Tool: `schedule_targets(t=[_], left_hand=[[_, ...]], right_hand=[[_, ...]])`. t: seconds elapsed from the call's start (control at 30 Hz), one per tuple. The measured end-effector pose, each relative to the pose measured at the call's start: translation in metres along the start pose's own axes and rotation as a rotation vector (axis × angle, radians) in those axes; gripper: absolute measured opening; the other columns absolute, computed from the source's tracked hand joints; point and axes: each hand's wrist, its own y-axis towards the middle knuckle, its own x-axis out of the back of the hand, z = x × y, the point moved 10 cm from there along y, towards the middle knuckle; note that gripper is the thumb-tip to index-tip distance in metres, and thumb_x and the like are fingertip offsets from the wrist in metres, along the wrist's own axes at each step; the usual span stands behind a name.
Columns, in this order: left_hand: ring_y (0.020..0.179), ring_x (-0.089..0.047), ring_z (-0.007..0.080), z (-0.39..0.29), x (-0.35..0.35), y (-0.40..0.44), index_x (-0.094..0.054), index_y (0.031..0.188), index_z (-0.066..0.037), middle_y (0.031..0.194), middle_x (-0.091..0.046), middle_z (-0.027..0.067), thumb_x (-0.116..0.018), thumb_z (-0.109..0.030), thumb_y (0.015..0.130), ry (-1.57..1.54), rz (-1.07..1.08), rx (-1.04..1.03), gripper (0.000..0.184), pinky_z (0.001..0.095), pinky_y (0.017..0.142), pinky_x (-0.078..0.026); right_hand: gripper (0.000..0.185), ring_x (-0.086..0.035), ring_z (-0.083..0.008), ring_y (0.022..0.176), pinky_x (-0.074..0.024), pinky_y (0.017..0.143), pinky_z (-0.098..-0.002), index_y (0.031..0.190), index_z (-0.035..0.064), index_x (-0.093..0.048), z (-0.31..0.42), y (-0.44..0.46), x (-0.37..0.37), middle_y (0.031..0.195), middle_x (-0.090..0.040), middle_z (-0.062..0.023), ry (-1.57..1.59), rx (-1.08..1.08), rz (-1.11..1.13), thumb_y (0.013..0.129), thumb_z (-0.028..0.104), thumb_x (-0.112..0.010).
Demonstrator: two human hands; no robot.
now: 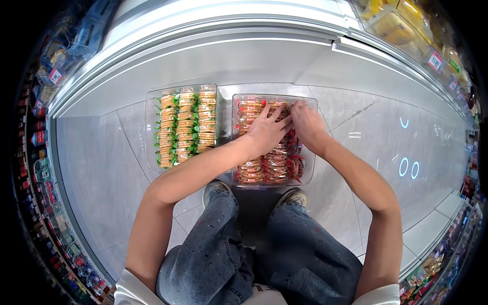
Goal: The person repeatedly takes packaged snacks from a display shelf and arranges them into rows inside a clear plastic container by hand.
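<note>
Two clear plastic boxes stand side by side on the floor. The right box [311, 152] holds rows of red-marked wrapped biscuits [250, 172], darker ones in its right row. My left hand [268, 130] rests on these packs with its fingers spread. At the upper right corner of the same box, my right hand [307, 123] reaches in, its fingers bent and pressed together; what they hold, if anything, is hidden. Apart from both hands, the left box [151, 112] contains three rows of pale round biscuits [186, 127] in wrappers with green ends.
A long white shelf base [229, 58] runs just beyond the boxes. Stocked shelves [43, 203] line the left, and more goods [442, 264] sit at lower right. My shoes [294, 197] and bent knees are close to the right box. Grey tiled floor [366, 132] surrounds it.
</note>
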Motion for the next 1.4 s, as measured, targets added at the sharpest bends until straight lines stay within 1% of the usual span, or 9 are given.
schedule_targets(t=[0.2, 0.43, 0.63, 0.87, 0.97, 1.03, 1.17, 1.27, 1.4], left_hand=[[0.159, -0.034, 0.0408, -0.006, 0.003, -0.004, -0.046, 0.164, -0.026, 0.171, -0.041, 0.0105, -0.069, -0.024, 0.095, -0.202, -0.135, 0.010, 0.073, 0.0649, 0.131, -0.021], [0.161, -0.027, 0.0464, -0.010, -0.004, -0.004, -0.058, 0.155, -0.043, 0.174, -0.034, 0.0128, -0.070, -0.029, 0.096, -0.224, -0.071, -0.013, 0.062, 0.0713, 0.129, -0.017], [0.164, -0.021, 0.0462, -0.011, 0.000, -0.003, -0.060, 0.154, -0.041, 0.176, -0.030, 0.0141, -0.059, -0.029, 0.103, -0.227, 0.036, -0.015, 0.053, 0.0701, 0.130, -0.011], [0.163, -0.023, 0.0465, -0.010, -0.003, -0.006, -0.061, 0.152, -0.045, 0.171, -0.037, 0.0152, -0.062, -0.028, 0.100, -0.238, -0.010, -0.023, 0.055, 0.0717, 0.129, -0.015], [0.163, -0.023, 0.0458, -0.011, -0.002, -0.005, -0.063, 0.151, -0.046, 0.169, -0.040, 0.0148, -0.062, -0.028, 0.100, -0.231, 0.021, -0.024, 0.054, 0.0712, 0.129, -0.015], [0.162, -0.024, 0.0452, -0.011, -0.004, -0.006, -0.063, 0.150, -0.046, 0.168, -0.042, 0.0140, -0.063, -0.029, 0.100, -0.197, 0.013, -0.026, 0.054, 0.0707, 0.129, -0.015], [0.162, -0.026, 0.0448, -0.009, 0.000, -0.009, -0.063, 0.150, -0.044, 0.168, -0.042, 0.0124, -0.063, -0.028, 0.099, -0.183, -0.011, -0.048, 0.054, 0.0700, 0.129, -0.016], [0.162, -0.025, 0.0455, -0.006, 0.008, -0.013, -0.064, 0.150, -0.044, 0.169, -0.041, 0.0133, -0.063, -0.027, 0.099, -0.203, -0.121, -0.042, 0.053, 0.0694, 0.130, -0.015], [0.143, -0.055, 0.0389, 0.021, 0.092, -0.035, -0.074, 0.136, -0.022, 0.157, -0.056, 0.0161, -0.061, -0.020, 0.099, -0.346, -0.296, 0.017, 0.039, 0.0544, 0.123, -0.040]], right_hand=[[0.032, -0.075, -0.0434, 0.104, -0.0635, 0.085, -0.0484, 0.115, -0.0073, -0.067, -0.007, -0.001, 0.027, 0.111, -0.074, -0.0265, 0.097, -0.046, 0.010, 0.084, -0.004, -0.071], [0.035, -0.076, -0.0469, 0.089, -0.0640, 0.077, -0.0517, 0.116, -0.0080, -0.066, -0.013, -0.008, 0.002, 0.093, -0.076, -0.0259, 0.136, -0.083, -0.080, 0.082, -0.006, -0.070], [0.043, -0.078, -0.0444, 0.092, -0.0648, 0.075, -0.0507, 0.120, -0.0076, -0.062, -0.010, -0.009, -0.012, 0.097, -0.077, -0.0247, 0.093, -0.065, 0.013, 0.082, 0.003, -0.080], [0.051, -0.080, -0.0374, 0.093, -0.0656, 0.074, -0.0456, 0.116, -0.0017, -0.063, 0.003, -0.014, -0.019, 0.097, -0.079, -0.0177, -0.065, -0.052, 0.062, 0.079, 0.020, -0.092], [0.048, -0.080, -0.0351, 0.092, -0.0651, 0.073, -0.0446, 0.129, 0.0002, -0.062, 0.007, -0.008, -0.036, 0.096, -0.079, -0.0164, -0.154, 0.017, 0.116, 0.088, 0.014, -0.081], [0.043, -0.080, -0.0330, 0.093, -0.0651, 0.075, -0.0418, 0.119, 0.0033, -0.069, 0.009, -0.009, -0.025, 0.099, -0.080, -0.0137, -0.082, -0.010, 0.199, 0.085, 0.023, -0.086], [0.032, -0.080, -0.0318, 0.100, -0.0647, 0.081, -0.0417, 0.112, 0.0095, -0.077, 0.010, -0.011, -0.036, 0.103, -0.080, -0.0118, -0.090, 0.005, 0.249, 0.086, 0.027, -0.087], [0.016, -0.080, -0.0334, 0.096, -0.0650, 0.079, -0.0478, 0.106, 0.0126, -0.078, 0.003, -0.007, -0.043, 0.098, -0.080, -0.0127, -0.057, 0.025, 0.252, 0.090, 0.017, -0.079], [0.017, -0.079, -0.0331, 0.092, -0.0627, 0.078, -0.0463, 0.109, 0.0034, -0.078, 0.021, -0.020, 0.116, 0.096, -0.078, -0.0201, 0.072, 0.087, -0.056, 0.094, 0.010, -0.071]])
